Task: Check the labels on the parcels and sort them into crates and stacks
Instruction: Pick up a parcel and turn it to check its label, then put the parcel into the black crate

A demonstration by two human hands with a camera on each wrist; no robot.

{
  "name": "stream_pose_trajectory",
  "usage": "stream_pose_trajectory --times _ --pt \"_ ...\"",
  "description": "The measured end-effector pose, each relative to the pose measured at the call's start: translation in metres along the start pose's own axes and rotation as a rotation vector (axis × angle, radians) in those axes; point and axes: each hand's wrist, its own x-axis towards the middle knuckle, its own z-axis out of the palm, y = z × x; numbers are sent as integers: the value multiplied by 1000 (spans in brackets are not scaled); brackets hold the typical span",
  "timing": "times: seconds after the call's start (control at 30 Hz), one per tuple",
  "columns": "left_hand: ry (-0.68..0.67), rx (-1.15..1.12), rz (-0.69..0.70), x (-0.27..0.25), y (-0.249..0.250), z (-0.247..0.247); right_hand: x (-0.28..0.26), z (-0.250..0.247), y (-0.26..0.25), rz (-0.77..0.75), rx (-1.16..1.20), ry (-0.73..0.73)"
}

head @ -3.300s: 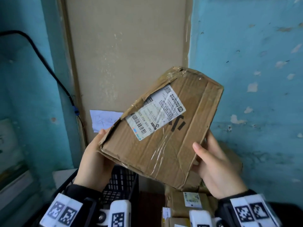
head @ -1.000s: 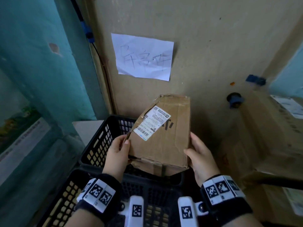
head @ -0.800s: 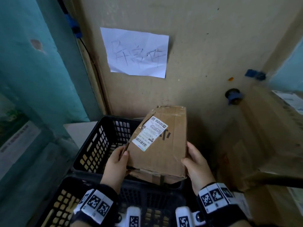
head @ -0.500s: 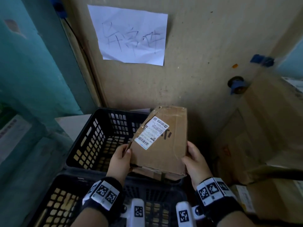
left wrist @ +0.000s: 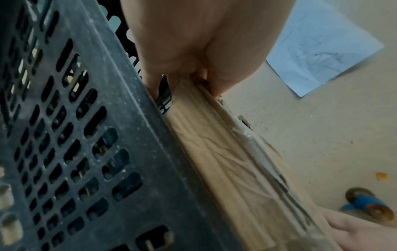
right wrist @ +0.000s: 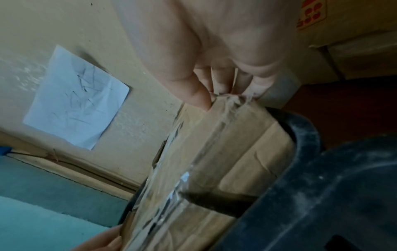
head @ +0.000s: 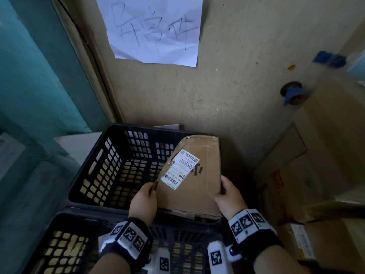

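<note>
Flat brown cardboard parcel [head: 195,182] tilting over black slotted plastic crate [head: 110,165] | left hand [head: 143,202] pinching left edge | right hand [head: 230,198] pinching right edge

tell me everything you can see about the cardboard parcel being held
The cardboard parcel is a flat, worn brown box, creased and torn along its upper left edge, with clear tape over its seams. A white shipping label with a barcode sits askew on its top face beside black printed marks. It is tilted, far end raised, over the far black crate's right side. The left hand grips its left edge and the right hand its right edge.
</note>
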Motion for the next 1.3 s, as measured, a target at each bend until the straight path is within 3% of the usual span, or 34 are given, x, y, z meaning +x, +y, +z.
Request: stream_pose_trajectory --times 0.23,0.53,0.73,1.3 --pt "-43 193 -21 2 -2 6 -6 7 5 7 -138 11" --pt "-188 540 16 14 -6 8 -11 26 -4 17 -609 -14" --pt "-213 646 40 27 -1 8 -17 37 -17 94 -658 -98" --pt "-288 809 61 19 9 8 -16 36 -29 146 -599 -127"
